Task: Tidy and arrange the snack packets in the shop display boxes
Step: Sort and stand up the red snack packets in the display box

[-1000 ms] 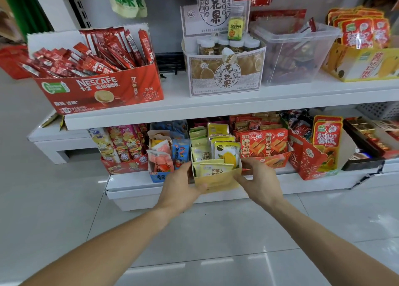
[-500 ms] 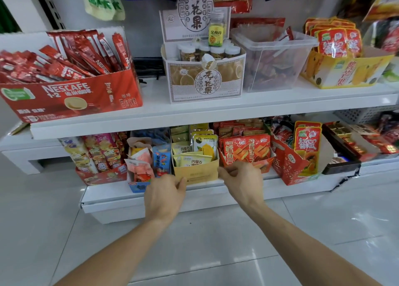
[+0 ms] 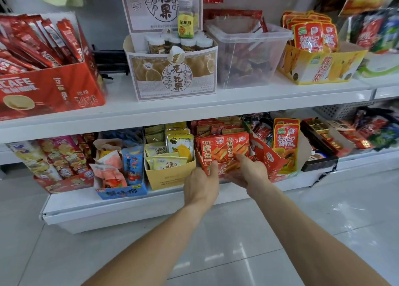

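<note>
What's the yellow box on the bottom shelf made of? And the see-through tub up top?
The plain yellow display box looks like matte cardboard: flat folded walls, dull, no shine. The see-through rectangular tub looks like thin hard plastic: packets show through its cloudy walls, and its rim looks moulded.
</note>
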The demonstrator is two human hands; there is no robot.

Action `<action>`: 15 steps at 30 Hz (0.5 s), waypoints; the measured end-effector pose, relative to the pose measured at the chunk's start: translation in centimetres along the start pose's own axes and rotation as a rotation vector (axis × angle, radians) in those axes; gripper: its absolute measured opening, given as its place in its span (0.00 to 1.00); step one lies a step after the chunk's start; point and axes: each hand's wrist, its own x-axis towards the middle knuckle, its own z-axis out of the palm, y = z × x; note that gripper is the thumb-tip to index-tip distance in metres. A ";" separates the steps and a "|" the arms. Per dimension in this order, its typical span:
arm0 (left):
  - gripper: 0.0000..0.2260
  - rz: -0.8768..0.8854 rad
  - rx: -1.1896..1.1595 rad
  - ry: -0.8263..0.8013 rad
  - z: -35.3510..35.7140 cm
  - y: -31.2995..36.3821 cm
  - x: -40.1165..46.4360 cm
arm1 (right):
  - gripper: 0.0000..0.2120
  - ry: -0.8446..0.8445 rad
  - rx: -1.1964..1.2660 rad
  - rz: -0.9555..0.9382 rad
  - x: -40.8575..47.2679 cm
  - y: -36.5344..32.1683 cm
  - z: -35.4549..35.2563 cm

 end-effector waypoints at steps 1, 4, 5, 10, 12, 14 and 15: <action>0.32 -0.017 0.007 0.010 0.3 0.2 0.5 | 0.15 -0.007 -0.008 -0.006 0.4 -0.1 0.1; 0.31 -0.039 0.002 0.026 0.9 0.3 1.3 | 0.10 -0.020 -0.045 -0.032 0.7 0.2 -0.2; 0.31 -0.040 -0.005 0.023 0.9 0.1 1.2 | 0.09 -0.028 -0.054 -0.038 0.4 0.5 -0.6; 0.27 -0.033 0.070 -0.052 0.1 -0.8 -1.0 | 0.04 -0.074 -0.052 -0.077 -2.7 2.7 -3.0; 0.23 -0.043 0.117 -0.102 -0.7 -0.7 -2.3 | 0.04 -0.076 -0.039 -0.071 -4.0 3.6 -4.3; 0.17 -0.069 0.147 -0.175 -1.6 -0.5 -3.8 | 0.06 -0.088 -0.034 -0.077 -5.5 4.7 -5.7; 0.16 -0.081 0.151 -0.220 -2.1 -0.4 -4.7 | 0.07 -0.095 -0.032 -0.080 -6.4 5.3 -6.4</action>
